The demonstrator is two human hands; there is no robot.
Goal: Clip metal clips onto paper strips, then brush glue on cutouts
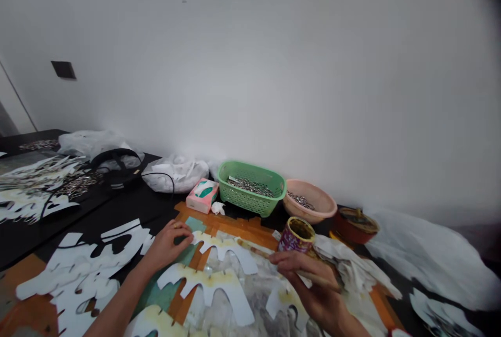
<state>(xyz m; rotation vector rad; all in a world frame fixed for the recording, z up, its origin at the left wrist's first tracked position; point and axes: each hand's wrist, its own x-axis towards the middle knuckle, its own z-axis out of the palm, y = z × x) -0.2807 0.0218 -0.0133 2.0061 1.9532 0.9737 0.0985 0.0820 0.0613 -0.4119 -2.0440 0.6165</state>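
Observation:
My left hand point(169, 243) rests with curled fingers on the end of a white cut-out paper piece point(224, 248) stained yellow with glue. My right hand point(309, 287) is closed around a thin wooden brush point(261, 251) whose tip lies across that same piece. Another glue-edged white piece point(211, 287) lies just in front, between my hands. A small open tin of yellow glue point(296, 235) stands right behind my right hand.
A stack of white cut-outs point(84, 269) lies at left. Behind stand a pink tissue pack point(202, 195), a green basket point(250, 187) and a pink bowl point(311, 201) of metal bits, and a red dish point(354, 224). Plastic bags lie along the wall.

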